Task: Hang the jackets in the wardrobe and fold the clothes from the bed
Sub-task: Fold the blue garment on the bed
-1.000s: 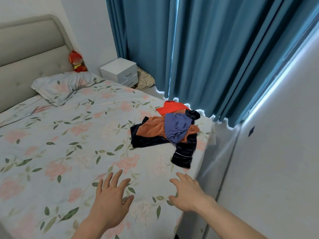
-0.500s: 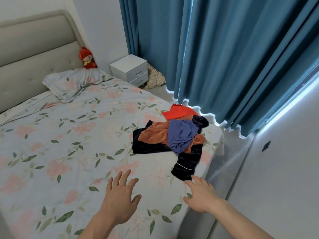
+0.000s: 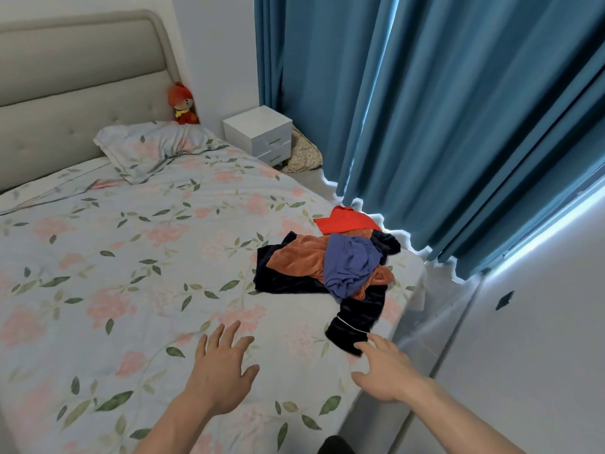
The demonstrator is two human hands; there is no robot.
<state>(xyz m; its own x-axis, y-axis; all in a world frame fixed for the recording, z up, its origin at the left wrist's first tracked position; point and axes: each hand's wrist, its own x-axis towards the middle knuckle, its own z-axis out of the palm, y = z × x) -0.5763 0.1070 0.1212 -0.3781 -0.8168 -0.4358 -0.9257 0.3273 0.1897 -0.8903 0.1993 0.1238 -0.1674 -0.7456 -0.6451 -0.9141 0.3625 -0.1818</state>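
Floral bedding covered the bed, and teal curtains hung along its far side, from about one to three o'clock in the view. At about two o'clock from the hands, near the curtain-side edge of the mattress, lay the pile of clothes: a dark garment at the bottom, an orange one, a blue-purple one and a red one behind. The left hand hovered over the sheet with fingers spread and held nothing. The right hand reached with straight fingers to the dark garment's near end; it seemed to touch the cloth, but I cannot tell this for sure. The step in hand was probably to take a first garment for folding. Next, the fingers would need to close on the cloth and draw it free of the pile.
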